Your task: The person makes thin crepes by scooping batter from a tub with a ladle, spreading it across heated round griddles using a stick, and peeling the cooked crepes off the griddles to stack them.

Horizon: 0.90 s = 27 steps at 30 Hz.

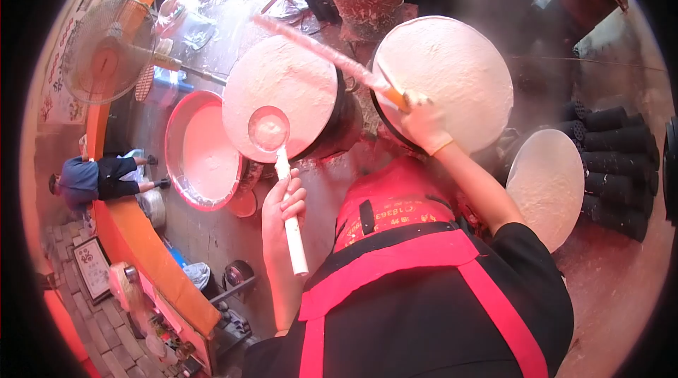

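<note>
My left hand (pixel 284 203) is wrapped round the pale handle of a ladle (pixel 269 118). The ladle's round bowl rests on or just above the pale batter on the left griddle (pixel 289 74). In my right hand (pixel 428 125) is the yellowish handle of a long, thin spatula (pixel 318 50), its blade coated in batter. This blade reaches up and left from the near-left edge of the right griddle (pixel 459 74) across the back of the left griddle. A pale round sheet covers the right griddle. Whether the blade touches either sheet, I cannot tell.
A red basin (pixel 171 139) of pale batter stands left of the griddles. Behind them is a third round stove (pixel 374 7) topped with a pale sheet. To the right, a round sheet (pixel 547 187) lies beside stacked black briquettes (pixel 611 166). A fan (pixel 106 53) and another person (pixel 81 179) are at left.
</note>
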{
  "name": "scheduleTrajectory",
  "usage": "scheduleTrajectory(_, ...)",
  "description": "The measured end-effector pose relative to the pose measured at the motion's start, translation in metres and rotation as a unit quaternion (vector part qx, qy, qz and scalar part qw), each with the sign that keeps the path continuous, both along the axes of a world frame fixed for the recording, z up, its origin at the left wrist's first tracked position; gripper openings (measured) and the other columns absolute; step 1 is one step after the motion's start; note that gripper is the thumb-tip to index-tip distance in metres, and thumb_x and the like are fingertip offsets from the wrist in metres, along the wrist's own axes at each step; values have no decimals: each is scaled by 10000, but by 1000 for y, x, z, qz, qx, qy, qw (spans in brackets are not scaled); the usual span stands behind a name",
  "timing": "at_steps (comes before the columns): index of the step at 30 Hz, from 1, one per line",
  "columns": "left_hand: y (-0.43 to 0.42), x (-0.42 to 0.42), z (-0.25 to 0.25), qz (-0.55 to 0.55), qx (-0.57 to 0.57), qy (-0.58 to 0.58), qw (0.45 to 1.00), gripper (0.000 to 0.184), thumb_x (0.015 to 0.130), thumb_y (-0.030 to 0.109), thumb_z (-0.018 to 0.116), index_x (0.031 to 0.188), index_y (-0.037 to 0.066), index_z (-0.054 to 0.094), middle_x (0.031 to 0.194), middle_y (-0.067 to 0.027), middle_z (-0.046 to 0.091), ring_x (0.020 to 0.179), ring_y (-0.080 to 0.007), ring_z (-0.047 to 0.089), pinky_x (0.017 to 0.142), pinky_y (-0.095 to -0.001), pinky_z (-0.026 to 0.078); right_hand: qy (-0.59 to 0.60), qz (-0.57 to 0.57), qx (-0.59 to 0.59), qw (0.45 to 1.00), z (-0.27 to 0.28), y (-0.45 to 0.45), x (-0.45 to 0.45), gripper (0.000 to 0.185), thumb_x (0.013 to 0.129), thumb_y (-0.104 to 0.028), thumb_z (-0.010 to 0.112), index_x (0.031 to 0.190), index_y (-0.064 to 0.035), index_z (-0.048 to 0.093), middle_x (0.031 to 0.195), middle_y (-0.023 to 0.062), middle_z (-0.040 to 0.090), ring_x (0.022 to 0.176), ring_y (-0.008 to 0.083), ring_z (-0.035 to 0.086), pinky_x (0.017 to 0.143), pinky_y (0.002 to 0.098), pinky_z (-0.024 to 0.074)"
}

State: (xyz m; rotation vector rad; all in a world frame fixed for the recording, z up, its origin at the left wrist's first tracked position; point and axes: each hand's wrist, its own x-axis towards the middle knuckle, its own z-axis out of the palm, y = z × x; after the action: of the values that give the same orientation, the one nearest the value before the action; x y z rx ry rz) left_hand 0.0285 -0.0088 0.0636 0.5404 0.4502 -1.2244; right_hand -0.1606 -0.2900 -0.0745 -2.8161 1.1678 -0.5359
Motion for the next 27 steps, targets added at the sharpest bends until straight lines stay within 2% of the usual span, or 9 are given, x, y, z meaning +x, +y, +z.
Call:
scheduleTrajectory(2,-13,-2,5,-22,-8,-6,1000,217,1021,87,393,1140,-88,441,785,-37,382,515,-61,347,365,-177,310,13,-13,-50,999,16,-13,-15,218,847,-295,631,944,-103,664,784,128,660,708,303,662,640,439,527)
scheduleTrajectory(4,-23,-4,6,-36,-13,-11,999,218,1021,87,394,1144,-87,442,788,-37,384,515,-60,348,366,-175,311,-109,-130,88,981,33,-31,-29,269,892,-351,616,877,-91,684,692,152,636,627,288,629,568,399,484)
scheduleTrajectory(6,-30,-6,9,-49,-17,-16,999,220,1021,88,396,1147,-86,443,791,-37,386,516,-59,350,367,-173,311,-308,-132,243,910,70,-40,-52,311,914,-360,636,803,-72,677,611,73,603,539,182,548,510,323,410)
scheduleTrajectory(8,-37,-7,12,-68,-10,-38,997,226,1023,91,400,1159,-83,442,798,-36,389,520,-54,352,370,-168,314,-456,-96,261,845,68,-58,-80,251,893,-298,697,818,-60,672,636,-42,542,561,65,456,503,243,345)
scheduleTrajectory(14,-64,-14,14,-92,-16,-47,994,229,1025,90,399,1177,-78,434,806,-34,390,522,-46,356,374,-160,320,-620,-138,313,706,92,-80,-148,162,841,-172,764,847,-46,663,709,-107,491,626,6,399,560,173,294)
scheduleTrajectory(18,-79,-22,18,-118,-15,-48,992,226,1024,93,404,1173,-75,433,800,-32,387,520,-44,354,371,-158,316,-667,-120,255,690,121,-67,-165,203,818,-174,779,902,-41,649,751,-85,519,656,25,437,592,178,328)
scheduleTrajectory(20,-84,-26,20,-128,-11,-50,990,227,1024,95,407,1172,-75,434,800,-33,389,519,-44,353,369,-158,315,-670,-101,203,707,121,-72,-191,224,809,-143,761,940,-2,647,863,-19,595,768,73,544,701,201,429)
scheduleTrajectory(24,-93,-33,21,-150,-15,-37,988,230,1024,103,416,1171,-73,435,802,-34,394,515,-45,351,366,-159,316,-690,-109,119,706,129,-83,-256,254,813,-100,716,1016,34,641,935,47,642,815,110,602,736,213,464)
scheduleTrajectory(27,-98,-33,22,-159,-13,-20,987,234,1024,110,418,1171,-71,435,805,-35,396,513,-47,351,362,-161,321,-669,41,305,677,159,-101,-302,379,826,-157,737,1098,69,598,871,105,665,625,142,594,561,199,460)
